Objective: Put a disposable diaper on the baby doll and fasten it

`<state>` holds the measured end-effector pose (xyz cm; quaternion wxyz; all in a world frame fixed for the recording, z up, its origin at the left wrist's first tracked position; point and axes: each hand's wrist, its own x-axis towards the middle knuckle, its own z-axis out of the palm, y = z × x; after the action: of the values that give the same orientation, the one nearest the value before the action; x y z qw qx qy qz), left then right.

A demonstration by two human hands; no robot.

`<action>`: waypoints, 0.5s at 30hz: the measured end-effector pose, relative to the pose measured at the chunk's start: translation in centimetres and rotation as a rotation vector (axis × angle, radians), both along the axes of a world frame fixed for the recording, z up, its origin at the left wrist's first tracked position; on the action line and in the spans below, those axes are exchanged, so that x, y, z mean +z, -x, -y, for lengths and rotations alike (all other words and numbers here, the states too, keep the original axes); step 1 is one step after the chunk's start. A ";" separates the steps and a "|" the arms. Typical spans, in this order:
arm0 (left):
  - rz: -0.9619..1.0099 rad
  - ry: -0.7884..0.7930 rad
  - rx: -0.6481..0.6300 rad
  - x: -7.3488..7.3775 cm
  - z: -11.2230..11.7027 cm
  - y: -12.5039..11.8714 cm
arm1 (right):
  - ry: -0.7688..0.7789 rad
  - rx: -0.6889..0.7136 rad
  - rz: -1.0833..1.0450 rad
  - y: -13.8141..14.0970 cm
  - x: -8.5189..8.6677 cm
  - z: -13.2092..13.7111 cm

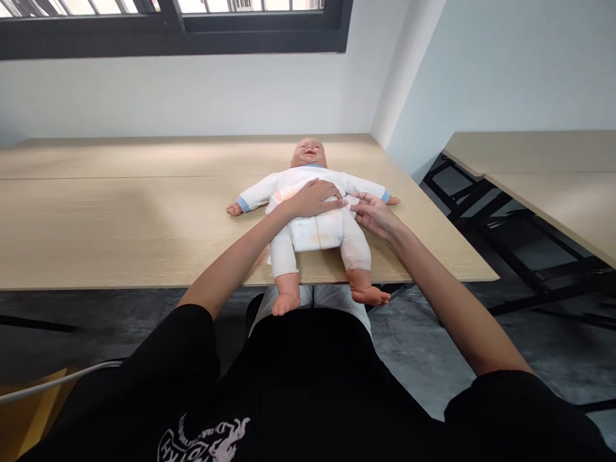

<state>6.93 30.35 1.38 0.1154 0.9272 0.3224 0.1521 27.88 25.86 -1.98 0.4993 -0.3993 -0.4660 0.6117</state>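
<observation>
Well, a diapered baby doll (315,232) (white top (293,183)) lies under a flat left hand (315,199), right hand (375,215) open.

Black-framed window (168,38) high on a white plaster wall (192,90), pale wood-laminate worktop (96,231) beneath, matching table (543,173) alongside, mottled grey floor (433,346) below

Item count
Doll (308,186): 1. Hands: 2, left hand (312,199), right hand (373,215). Tables: 2, front table (120,224), side table (543,186). Window (168,25): 1.
</observation>
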 end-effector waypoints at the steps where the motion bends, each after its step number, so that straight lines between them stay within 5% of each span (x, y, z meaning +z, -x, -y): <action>1: -0.001 0.002 0.001 0.0 0.0 0.0 | 0.005 0.020 0.011 0.0 0.0 0.0; 8: -0.010 0.006 -0.001 0.3 0.2 0.0 | 0.110 0.075 -0.022 -0.7 0.4 -0.3; 15: -0.043 0.012 -0.076 0.9 1.1 -0.5 | -0.030 0.099 0.105 -0.4 -0.9 -0.5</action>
<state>7.42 29.21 2.29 0.1195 0.9411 0.2904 0.1256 28.24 26.34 -2.93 0.4492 -0.3996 -0.5199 0.6069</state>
